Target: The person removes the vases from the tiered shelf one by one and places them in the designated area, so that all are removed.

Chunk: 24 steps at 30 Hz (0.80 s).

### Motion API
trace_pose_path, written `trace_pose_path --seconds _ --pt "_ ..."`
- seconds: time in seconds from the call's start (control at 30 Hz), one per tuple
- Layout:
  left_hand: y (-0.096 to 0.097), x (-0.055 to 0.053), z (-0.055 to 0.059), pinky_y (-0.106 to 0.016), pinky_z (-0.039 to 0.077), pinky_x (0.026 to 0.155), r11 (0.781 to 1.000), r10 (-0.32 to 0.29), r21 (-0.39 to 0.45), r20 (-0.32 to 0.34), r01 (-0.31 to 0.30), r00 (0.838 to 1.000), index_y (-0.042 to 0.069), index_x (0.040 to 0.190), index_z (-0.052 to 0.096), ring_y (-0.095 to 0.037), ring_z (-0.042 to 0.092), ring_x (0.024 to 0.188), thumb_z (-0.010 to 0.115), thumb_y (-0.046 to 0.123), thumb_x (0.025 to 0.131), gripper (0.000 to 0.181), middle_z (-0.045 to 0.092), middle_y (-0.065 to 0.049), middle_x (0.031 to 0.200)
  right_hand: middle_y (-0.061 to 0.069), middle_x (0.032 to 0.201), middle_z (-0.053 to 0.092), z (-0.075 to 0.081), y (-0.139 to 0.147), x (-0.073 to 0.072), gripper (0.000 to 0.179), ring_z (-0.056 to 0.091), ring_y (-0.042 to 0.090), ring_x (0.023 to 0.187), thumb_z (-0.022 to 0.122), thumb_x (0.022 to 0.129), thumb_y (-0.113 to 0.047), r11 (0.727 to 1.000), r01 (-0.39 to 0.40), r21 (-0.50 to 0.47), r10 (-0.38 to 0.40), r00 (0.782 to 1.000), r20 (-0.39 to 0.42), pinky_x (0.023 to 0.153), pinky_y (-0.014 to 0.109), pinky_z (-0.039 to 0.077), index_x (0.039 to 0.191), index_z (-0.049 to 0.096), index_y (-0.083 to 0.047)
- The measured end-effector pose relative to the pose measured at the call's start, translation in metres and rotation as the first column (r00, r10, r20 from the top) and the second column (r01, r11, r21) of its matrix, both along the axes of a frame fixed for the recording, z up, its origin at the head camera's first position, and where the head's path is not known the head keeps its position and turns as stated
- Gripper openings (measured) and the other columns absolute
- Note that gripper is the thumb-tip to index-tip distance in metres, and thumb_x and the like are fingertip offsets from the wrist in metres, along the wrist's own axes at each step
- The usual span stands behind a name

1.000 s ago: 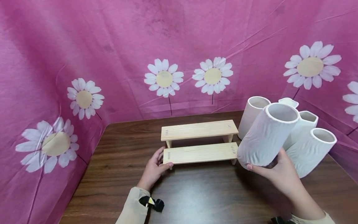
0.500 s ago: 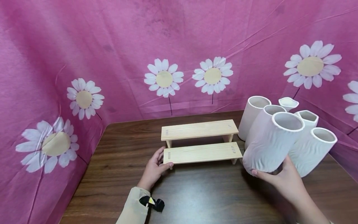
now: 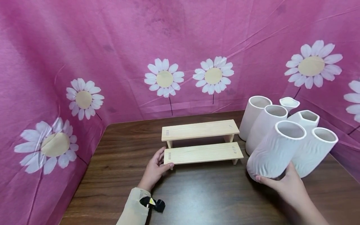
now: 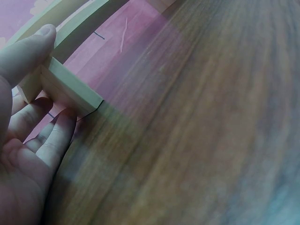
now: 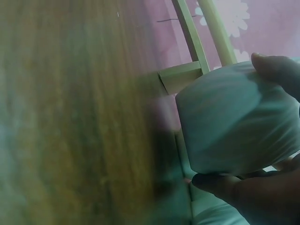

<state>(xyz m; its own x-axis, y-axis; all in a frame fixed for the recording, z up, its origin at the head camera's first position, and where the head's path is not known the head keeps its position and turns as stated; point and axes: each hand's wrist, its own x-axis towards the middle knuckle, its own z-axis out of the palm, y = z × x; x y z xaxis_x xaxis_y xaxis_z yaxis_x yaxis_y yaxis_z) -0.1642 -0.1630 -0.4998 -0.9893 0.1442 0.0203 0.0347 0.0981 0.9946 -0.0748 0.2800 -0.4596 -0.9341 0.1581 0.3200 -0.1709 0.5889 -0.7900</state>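
Note:
A two-step wooden stand [image 3: 202, 153] sits mid-table, its lower step in front of the upper one. My left hand [image 3: 153, 170] holds its front left corner, thumb on the step's top edge. In the left wrist view, the fingers curl by the stand's leg [image 4: 70, 89]. On the right, my right hand [image 3: 291, 187] grips a white ribbed ceramic vase [image 3: 274, 153] low on its body, with the vase leaning and its mouth up. The right wrist view shows the vase's base [image 5: 229, 122] close over the table, thumb and fingers on opposite sides.
Several more white vases cluster behind the held one: a round-mouthed one [image 3: 254, 120], another [image 3: 262, 131], one with a wavy rim [image 3: 289, 103], an angular-mouthed one [image 3: 305, 120] and a ribbed one [image 3: 315, 153]. A pink flowered cloth [image 3: 185, 37] hangs behind the brown table [image 3: 121, 153].
My right hand has moved the vase rightward and lower, away from the stand's right end, uncovering another vase behind it. The left hand stays at the stand's corner.

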Motion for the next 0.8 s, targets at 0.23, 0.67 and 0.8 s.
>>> trace_pose_path --seconds 0.23,0.67,0.8 --pt "0.0001 0.0002 0.0011 -0.021 0.05 0.09 1.0 0.001 -0.004 0.008 -0.001 1.0 0.002 0.154 0.035 -0.033 0.056 0.124 0.078 0.002 0.086 0.08 0.052 -0.02 0.147 -0.027 0.118 0.048 -0.0049 0.0012 0.0011 0.094 0.04 -0.012 0.108 0.095 0.065 -0.011 1.0 0.016 0.006 -0.016 1.0 0.008 0.088 0.002 0.025 0.142 0.042 -0.01" --pt "-0.0006 0.0011 0.0029 -0.021 0.05 0.089 1.0 -0.001 0.005 -0.007 0.001 1.0 0.0 0.154 0.033 -0.033 0.056 0.123 0.078 0.0 0.085 0.082 0.051 -0.02 0.147 0.022 0.139 0.044 -0.0086 -0.004 0.0066 0.103 0.039 0.028 0.128 0.091 0.075 -0.021 0.996 0.085 -0.021 -0.081 0.985 0.15 0.1 0.008 0.019 0.15 0.023 -0.005" --pt "-0.0002 0.0017 0.0028 -0.021 0.05 0.09 1.0 -0.003 -0.003 0.0 0.003 1.0 0.0 0.154 0.033 -0.032 0.056 0.124 0.079 0.001 0.085 0.083 0.051 -0.02 0.147 0.027 0.142 0.04 -0.0077 -0.0049 0.0085 0.105 0.034 0.048 0.129 0.089 0.077 -0.022 0.996 0.087 -0.035 -0.079 0.982 0.174 0.114 0.024 0.016 0.154 0.019 -0.005"
